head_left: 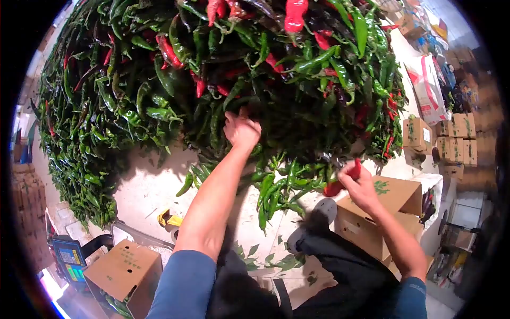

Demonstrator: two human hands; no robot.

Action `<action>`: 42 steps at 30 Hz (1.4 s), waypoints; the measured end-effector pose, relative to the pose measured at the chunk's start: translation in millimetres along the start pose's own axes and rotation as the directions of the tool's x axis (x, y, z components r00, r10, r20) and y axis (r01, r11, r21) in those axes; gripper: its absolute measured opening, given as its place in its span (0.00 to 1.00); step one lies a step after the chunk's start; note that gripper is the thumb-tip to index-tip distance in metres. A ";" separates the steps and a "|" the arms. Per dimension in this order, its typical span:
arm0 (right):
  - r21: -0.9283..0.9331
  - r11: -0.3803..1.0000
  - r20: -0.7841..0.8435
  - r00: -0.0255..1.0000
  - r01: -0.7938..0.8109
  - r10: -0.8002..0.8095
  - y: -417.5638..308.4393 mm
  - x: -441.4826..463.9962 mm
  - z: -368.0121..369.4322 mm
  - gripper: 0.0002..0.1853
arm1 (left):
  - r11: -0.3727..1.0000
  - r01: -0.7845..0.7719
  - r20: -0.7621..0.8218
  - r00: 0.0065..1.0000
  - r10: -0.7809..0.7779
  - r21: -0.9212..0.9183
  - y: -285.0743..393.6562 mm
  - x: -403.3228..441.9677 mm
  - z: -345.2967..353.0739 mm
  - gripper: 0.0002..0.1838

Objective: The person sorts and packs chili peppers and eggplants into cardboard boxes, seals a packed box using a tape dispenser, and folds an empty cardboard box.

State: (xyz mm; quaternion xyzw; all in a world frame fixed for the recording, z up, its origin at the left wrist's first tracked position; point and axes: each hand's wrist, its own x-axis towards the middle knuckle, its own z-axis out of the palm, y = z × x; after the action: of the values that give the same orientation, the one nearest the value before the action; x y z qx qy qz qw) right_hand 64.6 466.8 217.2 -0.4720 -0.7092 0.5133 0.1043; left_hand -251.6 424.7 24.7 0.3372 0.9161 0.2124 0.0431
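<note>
A huge heap of long green peppers [159, 112], with red ones mixed in, fills the upper part of the view. My left hand [242, 129] reaches into the dark hollow at the heap's front; its fingertips are partly hidden among the peppers, and what they touch cannot be made out. Lower right, my right hand [357, 183] is closed around a red pepper [333, 188], blurred by motion, over the heap's edge. Loose green peppers [273, 194] lie on the pale floor between my hands.
An open cardboard box [366, 228] stands at my right knee. Another box [125, 271] holding green peppers sits lower left beside a scale with a display [69, 252]. A yellow object [169, 218] lies on the floor. Stacked boxes [456, 149] stand far right.
</note>
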 end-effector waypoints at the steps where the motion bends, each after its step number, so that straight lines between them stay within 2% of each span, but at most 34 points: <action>1: -0.024 1.000 0.032 0.999 -0.020 0.020 -0.2 -16.7 -16.1 0.07 | 0.999 0.049 0.010 0.999 -0.048 -0.012 4.6 -1.2 4.6 0.20; 2: -0.026 0.994 -0.013 0.994 -0.109 0.108 -4.5 -33.8 -31.7 0.08 | 0.984 0.073 0.036 0.997 -0.068 -0.160 -6.7 2.9 23.3 0.19; 3: -0.023 0.981 -0.058 0.980 -0.194 0.193 -9.3 -48.9 -46.6 0.09 | 0.963 0.081 -0.012 0.996 -0.087 -0.255 -2.2 -0.7 14.8 0.17; 4: -0.110 0.990 -0.084 0.993 -0.092 0.083 -0.4 -59.6 -70.5 0.13 | 0.962 0.086 0.052 0.996 -0.075 -0.260 1.2 -4.5 4.7 0.16; 5: -0.080 0.977 -0.211 0.961 -0.197 0.177 3.8 -74.7 -93.9 0.16 | 0.961 0.085 0.113 0.992 -0.057 -0.263 3.5 -6.4 -5.2 0.15; 6: -0.079 0.968 -0.332 0.922 -0.236 0.198 6.3 -89.4 -118.1 0.16 | 0.951 -0.004 0.094 0.995 0.035 -0.308 -7.7 -8.0 7.0 0.15; 7: -0.015 0.990 -0.381 0.916 -0.141 0.125 -15.2 -102.6 -130.9 0.17 | 0.908 0.003 0.112 0.992 0.049 -0.418 -11.4 -12.2 1.9 0.15; 8: 0.000 0.999 -0.488 0.873 -0.032 0.028 -22.5 -113.6 -142.5 0.20 | 0.898 0.001 0.105 0.993 0.051 -0.440 -15.8 -17.9 -6.7 0.15; 9: -0.027 0.999 -0.511 0.859 -0.034 0.015 -2.8 -131.2 -175.3 0.22 | 0.887 -0.003 0.099 0.994 0.055 -0.461 -19.7 -23.7 -18.7 0.15; 10: -0.074 0.994 -0.649 0.760 -0.077 0.010 -2.2 -144.9 -184.9 0.22 | 0.842 0.011 0.084 0.996 0.041 -0.539 -23.6 -28.8 -31.0 0.15; 11: -0.137 0.987 -0.716 0.698 -0.087 -0.038 15.6 -159.4 -201.4 0.20 | 0.858 -0.089 0.014 0.994 0.112 -0.506 -38.5 -31.1 -33.4 0.14; 13: -0.215 0.951 -0.758 0.652 -0.221 -0.020 43.5 -183.5 -216.7 0.19 | 0.810 0.121 0.106 0.992 -0.073 -0.574 -38.2 -43.8 -70.6 0.14; 14: -0.265 0.852 -0.683 0.711 -0.451 0.165 53.2 -188.0 -216.7 0.20 | 0.770 0.098 0.044 0.995 -0.091 -0.630 -48.5 -50.3 -73.1 0.13; 15: -0.338 0.693 -0.608 0.710 -0.637 0.356 56.8 -190.8 -214.9 0.20 | 0.744 0.236 0.196 0.970 -0.143 -0.625 -42.6 -57.0 -100.4 0.10; 16: -0.717 0.499 -0.430 0.872 -0.487 0.233 56.8 -196.4 -206.4 0.22 | 0.625 0.338 0.333 0.934 -0.131 -0.704 -40.6 -64.6 -117.6 0.10; 17: -0.862 0.437 -0.279 0.960 -0.256 0.013 48.4 -193.9 -193.1 0.22 | 0.491 0.444 0.460 0.883 -0.097 -0.749 -39.9 -72.0 -133.1 0.10; 18: -0.792 0.572 -0.314 0.946 -0.213 -0.082 38.5 -180.4 -175.3 0.21 | 0.357 0.468 0.494 0.869 -0.019 -0.809 -32.3 -80.4 -149.4 0.11; 19: -0.706 0.692 -0.358 0.919 -0.150 -0.165 28.4 -161.4 -155.9 0.19 | 0.301 0.503 0.533 0.846 0.023 -0.810 -25.4 -86.6 -161.4 0.13; 21: -0.518 0.849 -0.261 0.964 -0.101 -0.045 10.1 -132.6 -117.9 0.20 | 0.137 0.601 0.616 0.772 0.153 -0.787 -24.0 -97.1 -162.6 0.14; 23: -0.485 0.872 0.027 0.998 0.064 -0.059 9.7 -107.0 -72.2 0.18 | 0.028 0.670 0.645 0.701 0.304 -0.742 -20.7 -105.1 -161.4 0.15; 24: -0.461 0.885 0.094 0.995 0.059 -0.017 5.5 -90.7 -49.3 0.18 | 0.024 0.718 0.679 0.646 0.350 -0.696 -23.7 -108.2 -156.2 0.17; 25: -0.439 0.897 0.163 0.986 0.049 0.026 4.4 -71.0 -28.7 0.18 | -0.038 0.750 0.709 0.640 0.295 -0.661 -13.0 -113.2 -160.8 0.17; 27: -0.403 0.914 0.080 0.997 0.047 -0.016 39.8 -16.7 10.3 0.20 | -0.048 0.774 0.704 0.598 0.382 -0.631 -15.3 -115.6 -156.5 0.16; 29: -0.321 0.947 -0.038 0.999 -0.030 0.019 57.2 53.0 41.7 0.23 | -0.114 0.804 0.717 0.577 0.391 -0.584 -14.4 -121.3 -156.6 0.15; 31: -0.388 0.917 -0.070 0.995 -0.093 0.072 52.5 114.1 65.2 0.25 | -0.173 0.835 0.710 0.538 0.455 -0.522 -24.9 -124.4 -148.4 0.15; 33: -0.302 0.908 -0.222 0.947 -0.291 0.230 95.8 174.8 96.6 0.23 | -0.226 0.859 0.750 0.512 0.419 -0.460 -30.5 -130.0 -141.7 0.15; 35: 0.093 0.920 -0.108 0.914 -0.381 0.390 103.3 201.2 110.7 0.18 | -0.219 0.864 0.727 0.501 0.469 -0.454 -36.2 -128.7 -142.6 0.16; 36: 0.132 0.940 -0.188 0.923 -0.315 0.335 103.8 202.6 115.6 0.13 | -0.198 0.861 0.743 0.505 0.438 -0.468 -38.6 -128.0 -141.0 0.16; 39: -0.123 0.982 -0.149 0.981 -0.140 0.121 106.3 190.0 107.0 0.12 | -0.158 0.857 0.790 0.515 0.332 -0.491 -42.1 -130.9 -140.4 0.16; 41: -0.048 0.994 -0.033 0.995 -0.098 0.097 46.4 129.5 93.5 0.14 | -0.153 0.857 0.818 0.516 0.256 -0.493 -39.4 -130.2 -142.1 0.15; 42: 0.010 0.996 0.108 0.990 -0.092 0.091 43.4 107.2 82.5 0.13 | -0.118 0.859 0.832 0.511 0.215 -0.498 -41.5 -131.3 -138.0 0.16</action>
State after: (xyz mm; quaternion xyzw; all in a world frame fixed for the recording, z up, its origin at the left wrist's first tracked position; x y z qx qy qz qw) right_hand -20.3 499.3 108.0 -0.4750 -0.6874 0.5475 0.0459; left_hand -206.3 263.2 124.0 -0.0408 0.4297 0.5958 0.6773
